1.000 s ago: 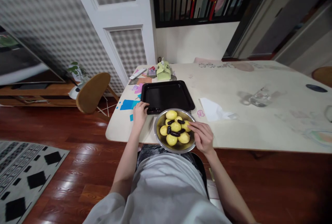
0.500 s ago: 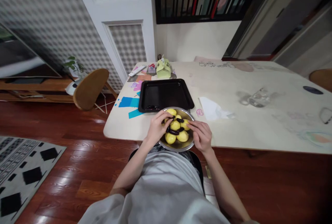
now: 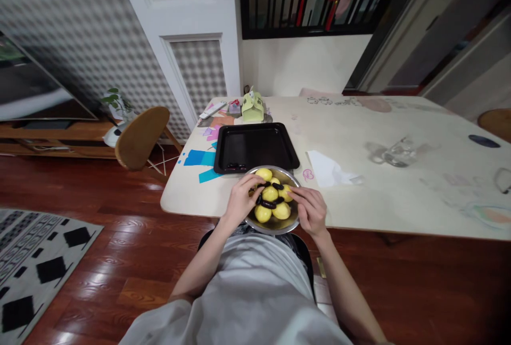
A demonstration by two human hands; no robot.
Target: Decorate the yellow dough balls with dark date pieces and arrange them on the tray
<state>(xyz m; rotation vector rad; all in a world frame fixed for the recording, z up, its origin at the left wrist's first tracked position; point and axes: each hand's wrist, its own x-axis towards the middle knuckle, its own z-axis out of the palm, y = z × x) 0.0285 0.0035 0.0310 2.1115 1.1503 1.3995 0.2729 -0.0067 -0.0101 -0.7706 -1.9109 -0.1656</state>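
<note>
Steel bowl (image 3: 279, 224) sits at the table's (image 3: 399, 201) near edge, close to its left corner and right in front of you, heaped with yellow balls (image 3: 270, 194) and a few dark pieces (image 3: 268, 204) lying among them. Your left hand (image 3: 241, 201) reaches in over the left rim, fingers bent down to a dark piece; you cannot tell whether they have pinched it. Your right hand (image 3: 313, 211) curls over the right rim, fingertips touching a yellow ball, its grip unclear. Just beyond the bowl lies a black tray (image 3: 255, 145). A white paper (image 3: 327, 170) lies right of the tray, and a glass (image 3: 395, 153) stands farther right.
</note>
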